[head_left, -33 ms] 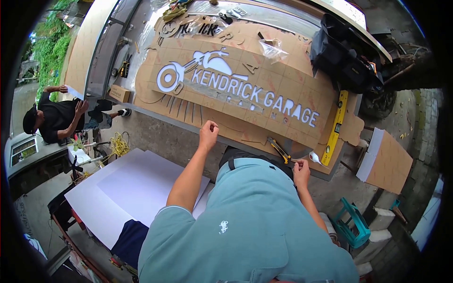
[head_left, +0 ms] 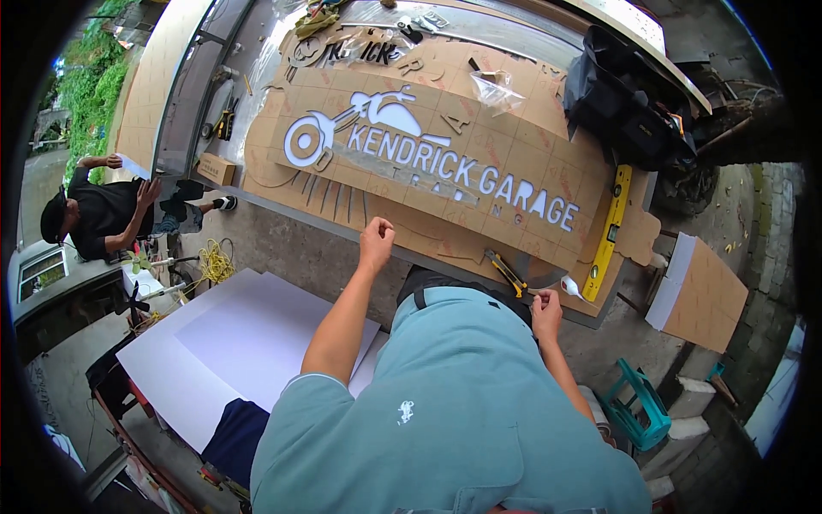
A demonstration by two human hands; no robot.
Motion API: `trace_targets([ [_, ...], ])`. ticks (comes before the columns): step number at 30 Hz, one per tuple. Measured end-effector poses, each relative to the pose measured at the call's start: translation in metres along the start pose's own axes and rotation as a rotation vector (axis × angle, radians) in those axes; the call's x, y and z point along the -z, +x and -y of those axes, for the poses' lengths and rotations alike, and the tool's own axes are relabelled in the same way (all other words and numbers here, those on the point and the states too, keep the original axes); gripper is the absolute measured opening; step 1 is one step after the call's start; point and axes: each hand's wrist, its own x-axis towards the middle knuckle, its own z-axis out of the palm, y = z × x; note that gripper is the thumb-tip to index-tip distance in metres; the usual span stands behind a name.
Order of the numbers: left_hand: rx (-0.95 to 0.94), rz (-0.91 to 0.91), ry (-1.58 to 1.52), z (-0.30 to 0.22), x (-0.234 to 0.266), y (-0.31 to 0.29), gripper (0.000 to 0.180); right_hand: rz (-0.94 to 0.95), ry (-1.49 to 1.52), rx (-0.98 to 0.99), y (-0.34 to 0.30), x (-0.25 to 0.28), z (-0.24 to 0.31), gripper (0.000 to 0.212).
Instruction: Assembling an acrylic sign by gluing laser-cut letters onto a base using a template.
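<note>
My left hand (head_left: 376,242) hovers at the near edge of the workbench, its thumb and fingers drawn together; anything between them is too small to make out. Low by the bench edge, my right hand (head_left: 545,315) is closed in a pinch, and what it grips I cannot make out. Close to it lie a yellow-and-black utility knife (head_left: 507,274) and a small white bottle (head_left: 570,286). In front of me a brown paper-covered sign panel (head_left: 548,176) shows cut-out white letters and a motorcycle shape. Loose cut letters (head_left: 454,120) rest on it.
A yellow spirit level (head_left: 610,231) lies at the bench's right end, below a black tool bag (head_left: 621,103). White sheets (head_left: 248,330) are at my left, a teal stool (head_left: 638,407) at my right. Another person (head_left: 111,214) stands far left.
</note>
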Motion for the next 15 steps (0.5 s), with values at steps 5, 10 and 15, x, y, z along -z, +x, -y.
trace_targets([
  [5,-0.016,-0.047,-0.221,-0.014,0.010,0.028,0.008,0.034,-0.006,-0.040,0.004,0.000,0.028,0.014],
  [10,-0.104,0.015,-0.046,-0.072,0.006,0.067,0.016,0.041,0.042,-0.012,0.013,-0.009,0.057,0.013],
  [15,-0.239,0.018,0.020,-0.130,-0.005,0.120,0.014,0.068,0.069,-0.002,0.022,-0.019,0.099,0.011],
])
